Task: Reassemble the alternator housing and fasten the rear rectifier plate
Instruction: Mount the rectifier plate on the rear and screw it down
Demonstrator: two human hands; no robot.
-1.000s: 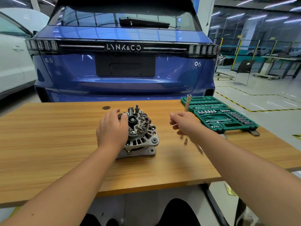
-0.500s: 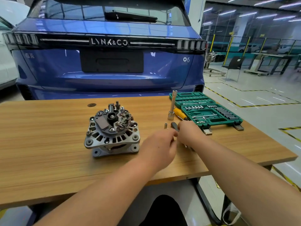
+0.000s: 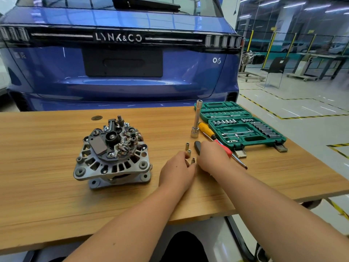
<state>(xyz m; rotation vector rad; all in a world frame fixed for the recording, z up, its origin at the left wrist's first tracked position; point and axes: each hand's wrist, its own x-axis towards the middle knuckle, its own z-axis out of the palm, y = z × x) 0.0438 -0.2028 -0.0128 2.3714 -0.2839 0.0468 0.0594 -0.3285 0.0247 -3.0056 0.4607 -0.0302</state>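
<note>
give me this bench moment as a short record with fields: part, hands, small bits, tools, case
part: alternator stands alone on the wooden table, rectifier side up
hands: left hand and right hand meet at the small sockets; grip not clear
small bits: three small sockets by the fingertips
tools: long socket upright; yellow-handled screwdriver and red-handled tool lying beside it
case: green socket set open, right of the tools

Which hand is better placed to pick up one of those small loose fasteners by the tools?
Left, probably. The left hand has its fingertips beside the small fasteners, and shows no tool. The right hand lies over the dark handle.
</note>
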